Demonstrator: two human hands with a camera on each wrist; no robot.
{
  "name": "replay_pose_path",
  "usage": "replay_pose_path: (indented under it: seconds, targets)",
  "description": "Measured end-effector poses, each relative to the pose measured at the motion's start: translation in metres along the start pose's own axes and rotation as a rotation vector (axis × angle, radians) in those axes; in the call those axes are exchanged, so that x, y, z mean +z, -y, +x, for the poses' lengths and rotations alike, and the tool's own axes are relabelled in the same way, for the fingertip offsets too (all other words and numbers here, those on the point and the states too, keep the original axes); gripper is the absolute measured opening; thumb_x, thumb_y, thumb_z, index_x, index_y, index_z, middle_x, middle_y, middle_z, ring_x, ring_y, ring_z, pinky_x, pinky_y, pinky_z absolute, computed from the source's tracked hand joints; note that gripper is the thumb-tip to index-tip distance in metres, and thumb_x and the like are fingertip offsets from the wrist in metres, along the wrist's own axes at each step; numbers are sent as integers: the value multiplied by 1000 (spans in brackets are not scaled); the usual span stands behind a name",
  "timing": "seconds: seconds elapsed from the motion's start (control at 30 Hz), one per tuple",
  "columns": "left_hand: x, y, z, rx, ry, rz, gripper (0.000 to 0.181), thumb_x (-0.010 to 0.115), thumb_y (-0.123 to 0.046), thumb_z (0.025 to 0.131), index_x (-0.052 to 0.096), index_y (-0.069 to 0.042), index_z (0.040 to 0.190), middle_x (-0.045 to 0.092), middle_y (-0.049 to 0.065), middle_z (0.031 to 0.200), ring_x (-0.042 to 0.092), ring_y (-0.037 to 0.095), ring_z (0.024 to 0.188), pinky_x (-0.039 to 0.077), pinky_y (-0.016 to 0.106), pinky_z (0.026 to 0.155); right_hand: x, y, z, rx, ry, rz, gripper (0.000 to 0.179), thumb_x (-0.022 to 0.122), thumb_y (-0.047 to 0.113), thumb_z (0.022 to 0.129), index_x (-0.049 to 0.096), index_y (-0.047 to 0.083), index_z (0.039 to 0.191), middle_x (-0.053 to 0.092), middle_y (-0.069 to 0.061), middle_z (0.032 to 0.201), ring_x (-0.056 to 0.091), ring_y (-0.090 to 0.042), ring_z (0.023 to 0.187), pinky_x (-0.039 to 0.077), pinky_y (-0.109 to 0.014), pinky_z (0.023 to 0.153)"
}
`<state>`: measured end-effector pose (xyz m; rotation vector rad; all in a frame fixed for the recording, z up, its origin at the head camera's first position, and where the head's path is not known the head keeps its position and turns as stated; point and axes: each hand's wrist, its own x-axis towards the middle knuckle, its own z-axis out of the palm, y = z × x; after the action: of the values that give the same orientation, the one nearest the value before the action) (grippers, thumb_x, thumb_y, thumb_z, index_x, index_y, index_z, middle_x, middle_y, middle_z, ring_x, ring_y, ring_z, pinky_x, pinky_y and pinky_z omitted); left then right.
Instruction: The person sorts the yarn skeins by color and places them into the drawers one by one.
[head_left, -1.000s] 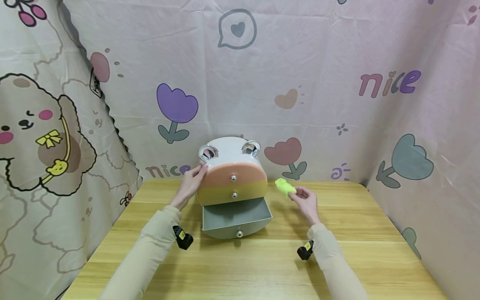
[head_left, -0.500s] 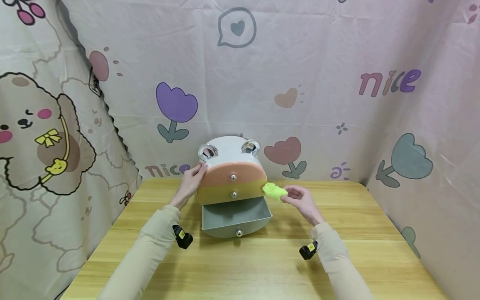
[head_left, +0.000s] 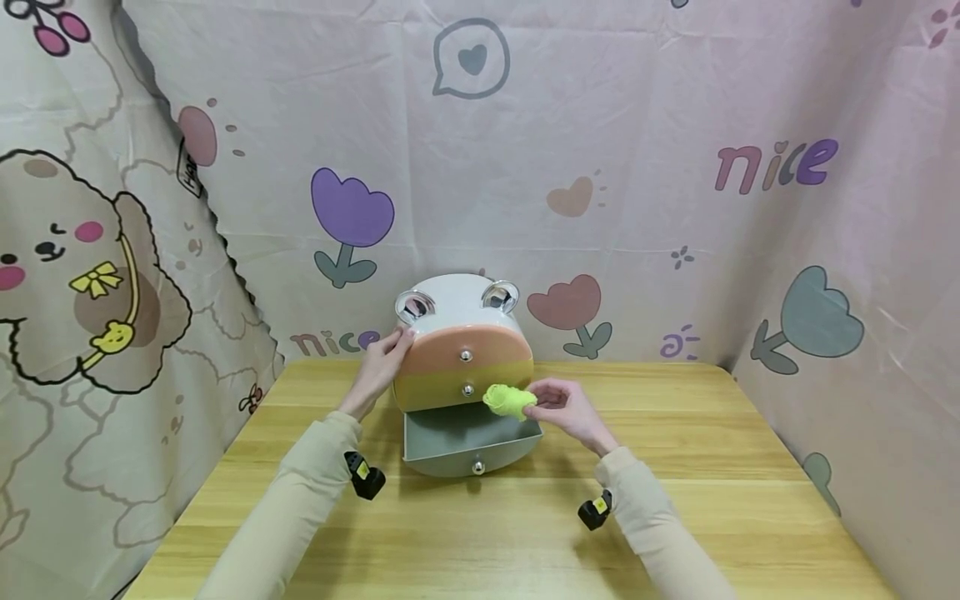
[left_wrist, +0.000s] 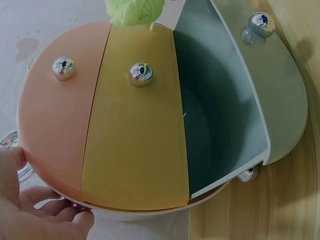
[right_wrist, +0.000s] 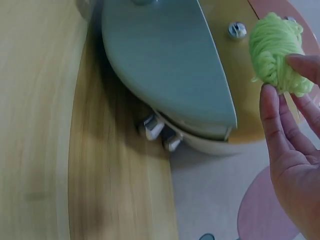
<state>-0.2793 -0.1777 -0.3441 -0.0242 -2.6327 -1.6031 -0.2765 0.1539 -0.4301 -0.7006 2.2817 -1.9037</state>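
My right hand pinches a small skein of lime-green yarn between thumb and fingertips. In the head view the yarn overlaps the back of the pulled-out bottom drawer. The right wrist view shows its wound strands close up. My left hand holds the left side of a small frog-shaped drawer cabinet, its thumb and fingers at the rim of the orange top drawer. The yellow middle drawer is closed. In the left wrist view, the visible part of the bottom drawer's inside holds nothing.
The cabinet stands on a wooden table near its back edge, in front of a patterned curtain. Round chrome knobs stick out of the drawer fronts. A black wrist camera hangs below the right sleeve.
My right hand has carried the yarn leftward and slightly down, from beside the cabinet to over the open bottom drawer. My left hand stays on the cabinet's side.
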Motion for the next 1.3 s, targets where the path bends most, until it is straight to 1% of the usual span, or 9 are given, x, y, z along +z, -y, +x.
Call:
replay_pose_path:
  seconds: [0.13,0.57,0.63,0.7,0.77,0.87,1.07,1.17,1.3]
  targets:
    - [0,1,0,1,2,-1,67,41,-47,107,28,-5,157,22,10,167,20,33,156,22,46,128,7,1,2,-2,15,-9,35,78,4,84,66,-8,115,74,-18,104,70,-8,85,60,-23,80]
    - [0,1,1,-3,-2,7,67,41,-48,107,28,-6,157,22,9,167,20,33,156,22,47,128,15,3,3,5,32,-18,33,77,5,85,66,-7,115,74,-11,100,70,-8,85,60,-23,80]
    - [0,1,1,-5,-2,6,67,41,-48,107,28,-6,157,21,9,167,20,34,156,22,47,128,16,3,2,-1,30,-11,33,76,6,87,66,-7,115,74,-16,102,70,-7,86,60,-22,80]
    - [0,1,1,-7,-2,5,67,41,-48,107,28,-6,157,21,9,167,20,34,156,22,47,128,15,3,2,-10,21,-1,34,75,7,88,64,-9,116,72,-24,106,70,-6,86,59,-21,79]
    - [0,1,1,-8,-2,4,67,41,-48,107,28,-6,157,21,9,167,20,34,156,22,47,128,15,3,2,-21,8,4,36,74,7,89,63,-12,118,69,-33,111,71,-4,87,59,-20,81]
    - [0,2,0,-7,-4,4,67,41,-48,107,28,-6,157,22,10,167,21,34,156,23,47,128,15,4,3,-29,-10,6,38,74,7,90,62,-14,118,64,-40,116,70,-3,87,58,-19,82]
    - [0,2,0,-7,-1,-1,67,40,-48,107,28,-6,158,21,10,167,21,34,156,22,47,128,14,4,2,-15,-20,6,29,75,8,89,67,-6,114,66,-38,116,71,-3,86,58,-19,81]
    - [0,2,0,-7,1,-2,67,40,-48,107,27,-6,158,21,9,168,21,34,156,23,47,128,14,4,1,-11,-21,12,29,75,8,89,67,-6,113,65,-39,116,71,-3,86,58,-19,80]
    - [0,1,-1,-12,4,-6,68,40,-49,107,26,-6,158,20,10,168,20,35,156,22,47,128,14,4,0,-12,-25,3,29,75,9,89,67,-6,113,68,-34,113,70,-4,86,58,-19,80]
